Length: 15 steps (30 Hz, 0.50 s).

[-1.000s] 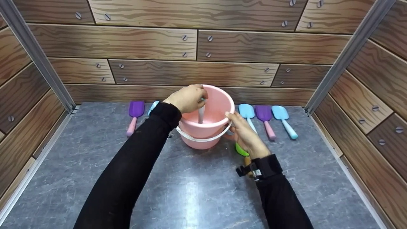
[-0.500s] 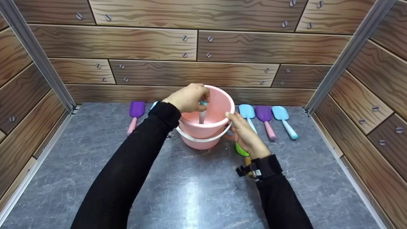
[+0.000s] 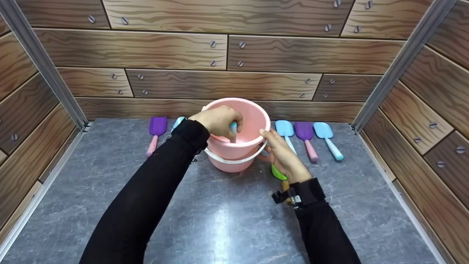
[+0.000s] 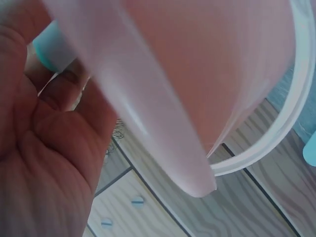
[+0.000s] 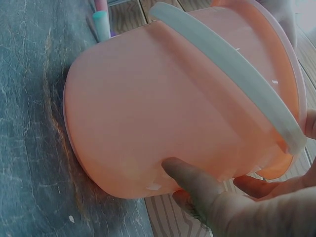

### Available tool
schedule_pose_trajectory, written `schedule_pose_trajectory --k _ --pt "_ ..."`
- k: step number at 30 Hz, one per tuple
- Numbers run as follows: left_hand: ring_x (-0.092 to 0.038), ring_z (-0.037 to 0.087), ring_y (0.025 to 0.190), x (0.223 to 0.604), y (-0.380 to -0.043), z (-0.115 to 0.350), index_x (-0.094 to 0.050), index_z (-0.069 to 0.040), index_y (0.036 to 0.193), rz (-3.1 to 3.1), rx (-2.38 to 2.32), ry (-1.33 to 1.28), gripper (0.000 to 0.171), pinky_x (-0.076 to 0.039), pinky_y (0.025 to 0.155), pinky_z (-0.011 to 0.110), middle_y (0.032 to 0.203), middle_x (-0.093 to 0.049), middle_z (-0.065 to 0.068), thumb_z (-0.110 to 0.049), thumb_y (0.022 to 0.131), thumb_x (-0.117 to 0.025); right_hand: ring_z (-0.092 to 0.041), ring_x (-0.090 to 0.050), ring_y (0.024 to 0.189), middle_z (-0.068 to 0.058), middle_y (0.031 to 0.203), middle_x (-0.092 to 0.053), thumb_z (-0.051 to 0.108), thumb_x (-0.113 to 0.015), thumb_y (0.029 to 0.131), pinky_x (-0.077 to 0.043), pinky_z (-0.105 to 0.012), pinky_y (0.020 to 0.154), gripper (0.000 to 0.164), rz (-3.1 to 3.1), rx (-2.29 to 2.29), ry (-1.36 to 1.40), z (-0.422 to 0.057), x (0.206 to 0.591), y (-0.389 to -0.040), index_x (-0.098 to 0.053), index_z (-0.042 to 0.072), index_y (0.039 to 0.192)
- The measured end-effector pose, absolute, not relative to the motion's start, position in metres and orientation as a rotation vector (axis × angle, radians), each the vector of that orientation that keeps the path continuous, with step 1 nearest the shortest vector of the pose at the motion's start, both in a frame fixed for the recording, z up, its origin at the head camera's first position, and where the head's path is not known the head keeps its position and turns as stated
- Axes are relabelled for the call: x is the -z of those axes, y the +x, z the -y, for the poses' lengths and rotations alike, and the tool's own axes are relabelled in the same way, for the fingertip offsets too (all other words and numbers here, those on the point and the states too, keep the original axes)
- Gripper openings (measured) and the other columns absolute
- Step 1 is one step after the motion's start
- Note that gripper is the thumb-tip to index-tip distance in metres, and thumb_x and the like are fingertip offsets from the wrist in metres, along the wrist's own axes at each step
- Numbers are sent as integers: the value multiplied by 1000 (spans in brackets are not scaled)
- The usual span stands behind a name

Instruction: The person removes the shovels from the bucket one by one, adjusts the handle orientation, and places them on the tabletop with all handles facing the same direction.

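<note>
A pink bucket stands upright on the grey floor, its white handle hanging across the front. Inside the bucket's mouth, my left hand pinches a slim pale stick with a light blue end; its lower part is hidden. The left wrist view has this stick's whitish, teal-edged end between the fingers, partly behind the bucket rim. On the right side, my right hand holds the bucket, thumb at the rim and fingers on the outer wall.
A purple shovel with a pink handle and a partly covered blue one lie left. Blue, purple and blue shovels lie right. A green tool sits under the right wrist. Wood-patterned walls enclose the floor.
My left hand has gone a little lower into the bucket, and the pale stick has sunk with it. The right hand and the bucket have stayed where they were.
</note>
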<state>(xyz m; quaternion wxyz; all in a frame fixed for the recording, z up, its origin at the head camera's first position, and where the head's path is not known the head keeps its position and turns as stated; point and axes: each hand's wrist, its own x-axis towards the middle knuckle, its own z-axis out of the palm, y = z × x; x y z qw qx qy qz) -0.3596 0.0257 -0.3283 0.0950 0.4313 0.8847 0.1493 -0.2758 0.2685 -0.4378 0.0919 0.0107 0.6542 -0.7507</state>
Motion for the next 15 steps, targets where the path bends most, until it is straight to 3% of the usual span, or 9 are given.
schedule_pose_trajectory --k 7,15 --pt "-64 21 100 318 -347 -27 -83 -3 109 -2677 -401 1278 23 -57 97 36 113 -85 13 -3 89 -95 -37 -48 167 -23 181 -42 41 -45 123 -49 -57 133 74 -1938 2240 43 -268 438 -276 -19 10 185" --pt "-67 26 107 306 -344 -22 -83 -2 114 -2735 -439 1291 21 -62 103 43 118 -84 15 0 93 -86 -39 -47 168 -23 183 -40 40 -45 123 -49 -58 133 76 -1934 2246 42 -268 437 -276 -17 10 186"
